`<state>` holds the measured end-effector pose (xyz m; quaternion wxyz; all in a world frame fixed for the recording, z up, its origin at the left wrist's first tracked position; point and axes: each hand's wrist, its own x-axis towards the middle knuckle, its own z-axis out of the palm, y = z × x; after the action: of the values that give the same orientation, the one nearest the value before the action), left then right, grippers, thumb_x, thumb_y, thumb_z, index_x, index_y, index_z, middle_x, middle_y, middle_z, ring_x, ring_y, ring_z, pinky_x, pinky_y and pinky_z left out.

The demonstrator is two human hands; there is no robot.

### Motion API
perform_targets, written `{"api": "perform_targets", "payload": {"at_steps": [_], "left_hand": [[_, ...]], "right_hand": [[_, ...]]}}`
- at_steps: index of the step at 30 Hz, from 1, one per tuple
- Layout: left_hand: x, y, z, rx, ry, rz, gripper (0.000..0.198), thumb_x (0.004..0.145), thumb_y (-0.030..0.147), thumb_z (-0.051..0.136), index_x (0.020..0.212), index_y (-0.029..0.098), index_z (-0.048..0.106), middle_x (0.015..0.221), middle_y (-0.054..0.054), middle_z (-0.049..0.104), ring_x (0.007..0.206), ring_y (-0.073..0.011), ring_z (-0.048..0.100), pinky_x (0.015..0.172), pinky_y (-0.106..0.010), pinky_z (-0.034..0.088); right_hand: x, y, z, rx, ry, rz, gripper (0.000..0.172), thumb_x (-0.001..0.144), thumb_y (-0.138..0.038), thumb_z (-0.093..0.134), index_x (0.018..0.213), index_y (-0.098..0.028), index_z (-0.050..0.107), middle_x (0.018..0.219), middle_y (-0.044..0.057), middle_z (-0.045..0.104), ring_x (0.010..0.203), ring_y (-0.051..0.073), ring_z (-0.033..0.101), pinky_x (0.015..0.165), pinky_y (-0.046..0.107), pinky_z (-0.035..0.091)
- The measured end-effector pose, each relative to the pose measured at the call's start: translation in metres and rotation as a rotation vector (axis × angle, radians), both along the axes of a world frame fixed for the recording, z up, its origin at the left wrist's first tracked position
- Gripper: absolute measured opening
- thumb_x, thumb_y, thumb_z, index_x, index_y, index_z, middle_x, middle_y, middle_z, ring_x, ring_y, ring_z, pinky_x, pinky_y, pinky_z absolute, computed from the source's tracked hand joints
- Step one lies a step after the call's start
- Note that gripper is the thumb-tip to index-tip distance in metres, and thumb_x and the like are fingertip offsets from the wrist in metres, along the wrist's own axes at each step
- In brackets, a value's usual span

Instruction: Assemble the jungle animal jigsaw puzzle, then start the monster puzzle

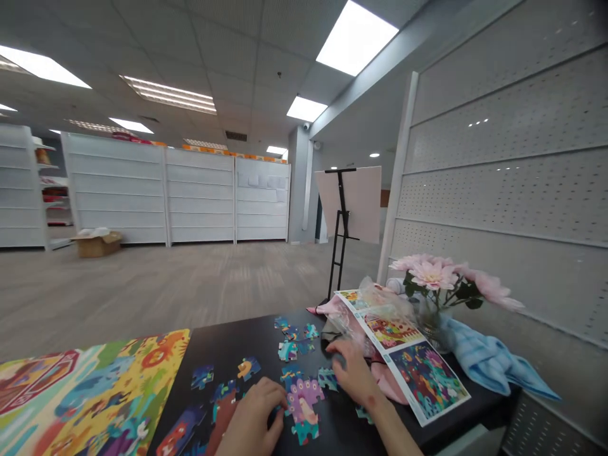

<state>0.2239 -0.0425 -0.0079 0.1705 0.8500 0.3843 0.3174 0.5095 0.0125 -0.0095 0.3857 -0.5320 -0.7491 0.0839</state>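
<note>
My left hand rests low on the black table, fingers bent downward and the thumb apart from them, with nothing visible in its grasp. To its right lies a joined group of purple and teal jigsaw pieces; to its left is a partly covered brown and dark blue section. My right hand reaches over the table with thumb and index finger apart, holding nothing I can see. A teal jigsaw piece lies just beside its thumb. Another teal piece is partly hidden under the right forearm.
Loose pieces are scattered at the table's far edge. A finished colourful puzzle lies left. On the right are a printed picture sheet, plastic wrapping, a vase of pink flowers and a blue cloth. An easel stands beyond.
</note>
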Motion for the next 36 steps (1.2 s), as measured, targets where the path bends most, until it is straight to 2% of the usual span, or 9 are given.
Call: {"api": "perform_targets", "payload": {"at_steps": [3, 6, 11, 15, 21, 26, 29, 32, 36], "left_hand": [[0.001, -0.002, 0.001, -0.003, -0.024, 0.023, 0.023, 0.085, 0.006, 0.049, 0.09, 0.024, 0.063, 0.101, -0.005, 0.07, 0.099, -0.0231, 0.063, 0.089, -0.033, 0.048], [0.003, -0.005, 0.004, -0.02, -0.026, 0.016, 0.023, 0.085, 0.006, 0.05, 0.09, 0.024, 0.063, 0.099, -0.004, 0.069, 0.099, -0.0225, 0.062, 0.088, -0.031, 0.047], [0.003, -0.011, 0.007, -0.02, -0.044, 0.014, 0.023, 0.086, 0.007, 0.049, 0.091, 0.024, 0.064, 0.098, -0.004, 0.069, 0.098, -0.0212, 0.063, 0.086, -0.029, 0.047], [-0.001, -0.004, 0.01, -0.057, 0.005, 0.148, 0.022, 0.089, 0.012, 0.051, 0.094, 0.025, 0.068, 0.102, -0.002, 0.071, 0.1, -0.0195, 0.064, 0.089, -0.027, 0.047], [-0.016, 0.043, 0.03, -0.129, 0.064, 0.371, 0.016, 0.091, 0.018, 0.057, 0.094, 0.024, 0.071, 0.097, -0.002, 0.074, 0.097, -0.0208, 0.067, 0.085, -0.03, 0.048], [-0.054, 0.089, 0.039, -0.188, 0.118, 0.501, 0.021, 0.099, 0.035, 0.063, 0.11, 0.017, 0.067, 0.111, -0.006, 0.069, 0.102, -0.0223, 0.067, 0.091, -0.043, 0.054], [-0.079, 0.099, 0.03, -0.225, 0.132, 0.534, 0.025, 0.099, 0.037, 0.064, 0.113, 0.017, 0.066, 0.116, -0.007, 0.068, 0.105, -0.0232, 0.066, 0.094, -0.046, 0.054], [-0.085, 0.097, 0.021, -0.241, 0.133, 0.507, 0.017, 0.097, 0.025, 0.063, 0.112, 0.02, 0.069, 0.115, -0.006, 0.07, 0.11, -0.0232, 0.065, 0.096, -0.04, 0.05], [-0.074, 0.089, 0.015, -0.253, 0.143, 0.419, 0.044, 0.075, 0.021, 0.075, 0.119, 0.027, 0.069, 0.119, -0.005, 0.07, 0.116, -0.0258, 0.062, 0.096, -0.033, 0.046]], "right_hand": [[0.004, -0.028, -0.009, -0.051, -0.092, 0.021, 0.04, 0.074, -0.021, 0.062, 0.114, -0.023, 0.069, 0.121, 0.008, 0.07, 0.119, 0.03, 0.058, 0.107, 0.043, 0.04], [0.003, -0.04, -0.013, -0.095, -0.16, -0.005, 0.035, 0.078, -0.024, 0.063, 0.111, -0.022, 0.07, 0.116, 0.008, 0.071, 0.114, 0.029, 0.06, 0.103, 0.041, 0.043], [0.002, -0.033, -0.012, -0.075, -0.189, -0.07, 0.033, 0.08, -0.019, 0.057, 0.11, -0.022, 0.069, 0.117, 0.008, 0.07, 0.113, 0.026, 0.062, 0.1, 0.035, 0.046], [0.006, -0.025, -0.015, -0.046, -0.236, -0.195, 0.028, 0.082, -0.014, 0.051, 0.104, -0.022, 0.068, 0.114, 0.01, 0.07, 0.112, 0.028, 0.062, 0.099, 0.037, 0.046], [0.008, -0.021, -0.02, 0.01, -0.338, -0.396, 0.018, 0.084, -0.013, 0.051, 0.086, -0.023, 0.066, 0.097, 0.01, 0.072, 0.096, 0.031, 0.064, 0.087, 0.042, 0.045], [0.014, -0.023, -0.021, 0.092, -0.374, -0.46, 0.013, 0.084, -0.023, 0.054, 0.086, -0.025, 0.067, 0.097, 0.012, 0.073, 0.095, 0.034, 0.064, 0.082, 0.045, 0.045], [0.013, -0.009, -0.009, 0.18, -0.291, -0.383, 0.02, 0.085, -0.026, 0.051, 0.094, -0.025, 0.069, 0.105, 0.013, 0.073, 0.103, 0.036, 0.064, 0.091, 0.049, 0.046], [-0.011, 0.025, 0.008, 0.023, -0.211, -0.201, 0.03, 0.088, -0.021, 0.042, 0.098, -0.023, 0.07, 0.106, 0.013, 0.073, 0.105, 0.032, 0.066, 0.097, 0.047, 0.047], [-0.06, 0.085, 0.012, -0.108, -0.23, -0.102, 0.034, 0.085, -0.016, 0.048, 0.107, -0.021, 0.072, 0.111, 0.01, 0.075, 0.108, 0.027, 0.068, 0.097, 0.037, 0.05]]}}
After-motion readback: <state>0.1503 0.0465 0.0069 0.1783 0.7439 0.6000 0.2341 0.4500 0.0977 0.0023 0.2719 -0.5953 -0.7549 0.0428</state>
